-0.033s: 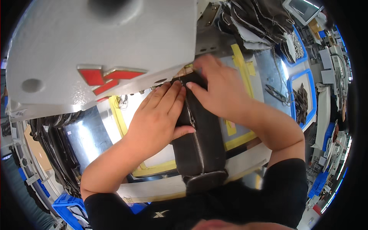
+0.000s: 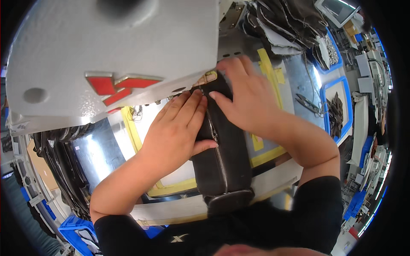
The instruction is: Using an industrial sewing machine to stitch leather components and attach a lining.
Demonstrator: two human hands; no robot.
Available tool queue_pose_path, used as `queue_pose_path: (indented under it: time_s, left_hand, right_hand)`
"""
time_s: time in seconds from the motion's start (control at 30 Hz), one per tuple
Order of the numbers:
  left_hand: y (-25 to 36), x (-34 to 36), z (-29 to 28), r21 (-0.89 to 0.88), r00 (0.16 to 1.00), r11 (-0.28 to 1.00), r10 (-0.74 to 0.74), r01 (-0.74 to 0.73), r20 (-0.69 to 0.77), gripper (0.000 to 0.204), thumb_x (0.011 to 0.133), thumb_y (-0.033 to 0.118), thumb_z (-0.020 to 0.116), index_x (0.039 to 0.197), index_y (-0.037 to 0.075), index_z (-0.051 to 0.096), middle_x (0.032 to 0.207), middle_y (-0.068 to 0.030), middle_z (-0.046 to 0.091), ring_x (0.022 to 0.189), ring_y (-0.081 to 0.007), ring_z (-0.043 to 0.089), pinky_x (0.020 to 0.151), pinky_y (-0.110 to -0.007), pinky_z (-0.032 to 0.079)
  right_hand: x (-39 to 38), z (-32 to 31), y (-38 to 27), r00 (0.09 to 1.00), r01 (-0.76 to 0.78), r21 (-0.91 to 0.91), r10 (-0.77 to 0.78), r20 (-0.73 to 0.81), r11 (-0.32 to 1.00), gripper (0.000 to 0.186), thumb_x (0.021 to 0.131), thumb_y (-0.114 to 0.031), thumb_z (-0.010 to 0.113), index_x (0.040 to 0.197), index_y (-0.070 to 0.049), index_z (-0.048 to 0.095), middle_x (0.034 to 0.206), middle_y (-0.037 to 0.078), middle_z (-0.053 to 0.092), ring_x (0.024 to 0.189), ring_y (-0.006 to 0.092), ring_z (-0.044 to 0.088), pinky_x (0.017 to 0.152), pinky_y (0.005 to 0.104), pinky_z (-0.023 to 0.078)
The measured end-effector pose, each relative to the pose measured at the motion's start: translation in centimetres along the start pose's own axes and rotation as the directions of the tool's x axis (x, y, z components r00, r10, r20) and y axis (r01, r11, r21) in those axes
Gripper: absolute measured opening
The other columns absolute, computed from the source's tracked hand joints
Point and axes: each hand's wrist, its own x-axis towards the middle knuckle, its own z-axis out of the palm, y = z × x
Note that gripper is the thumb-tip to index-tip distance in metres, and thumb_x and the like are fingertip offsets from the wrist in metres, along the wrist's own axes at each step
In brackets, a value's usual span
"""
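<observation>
A long black fabric piece [image 2: 235, 164] lies lengthwise under the head of a grey-white sewing machine [image 2: 171, 42]. Down its middle runs a silver metal zipper [image 2: 221, 164], with its slider partway along. My left hand [image 2: 177, 123] rests flat on the left side of the fabric, fingers stretched toward the machine's working area and thumb across the zipper. On the fabric's right side, my right hand [image 2: 250, 98] has its thumb extended onto the cloth. Its bent fingers reach beside the machine head, apart from the thumb. The needle itself is hidden.
Yellow tape strips [image 2: 267, 157] mark the work surface. Dark fabric pieces [image 2: 290, 25] are heaped at the far right, and more dark pieces [image 2: 64, 166] hang at the left. Thread snips [image 2: 306, 103] lie near a blue-rimmed tray [image 2: 349, 115]. A blue crate [image 2: 72, 230] stands lower left.
My right hand's fingers have shifted slightly, uncovering more of the light-coloured part at the machine's working area. My left hand and the fabric look the same.
</observation>
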Motion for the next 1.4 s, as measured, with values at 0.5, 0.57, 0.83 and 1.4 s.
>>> queue_pose_path:
  time_s: [0.5, 0.57, 0.83, 1.4]
  left_hand:
    - [0.1, 0.0, 0.3, -0.013, 0.999, 0.999, -0.031, 0.031, -0.030, 0.091, 0.076, 0.052, 0.084, 0.139, -0.009, 0.059, 0.147, -0.0262, 0.057, 0.135, -0.0453, 0.056, 0.116, -0.051, 0.046]
    - [0.3, 0.0, 0.3, -0.002, 0.999, 0.999, -0.036, 0.036, -0.029, 0.091, 0.076, 0.052, 0.084, 0.139, -0.009, 0.059, 0.147, -0.0262, 0.057, 0.135, -0.0450, 0.056, 0.116, -0.050, 0.046]
    - [0.6, 0.4, 0.3, 0.006, 0.999, 1.000, -0.016, 0.016, -0.043, 0.089, 0.077, 0.052, 0.085, 0.138, -0.008, 0.060, 0.147, -0.0251, 0.058, 0.135, -0.0435, 0.057, 0.114, -0.050, 0.047]
    - [0.1, -0.4, 0.9, 0.053, 1.000, 0.998, -0.018, 0.017, 0.016, 0.092, 0.080, 0.040, 0.085, 0.153, -0.002, 0.048, 0.160, -0.0228, 0.047, 0.143, -0.0432, 0.046, 0.120, -0.053, 0.035]
  right_hand:
    - [-1.9, 0.1, 0.8, 0.846, 0.486, 0.003, -0.471, 0.251, 0.874, 0.049, 0.086, -0.026, 0.080, 0.120, 0.006, 0.064, 0.136, 0.024, 0.065, 0.127, 0.0374, 0.062, 0.117, 0.0472, 0.045]
    - [-2.0, 0.2, 1.0, 0.843, 0.495, 0.014, -0.484, 0.236, 0.869, 0.047, 0.086, -0.026, 0.080, 0.117, 0.006, 0.065, 0.136, 0.024, 0.065, 0.126, 0.0375, 0.063, 0.116, 0.0467, 0.045]
    - [-2.2, -0.1, 1.3, 0.848, 0.494, 0.009, -0.484, 0.216, 0.869, 0.045, 0.086, -0.025, 0.080, 0.114, 0.006, 0.065, 0.133, 0.023, 0.066, 0.123, 0.0375, 0.064, 0.113, 0.0448, 0.047]
    - [-7.6, -16.6, 15.4, 0.799, -0.570, -0.150, 0.502, -0.332, 0.808, 0.027, 0.093, -0.029, 0.077, 0.099, -0.003, 0.079, 0.084, 0.014, 0.076, 0.079, 0.0260, 0.074, 0.076, 0.0382, 0.057]
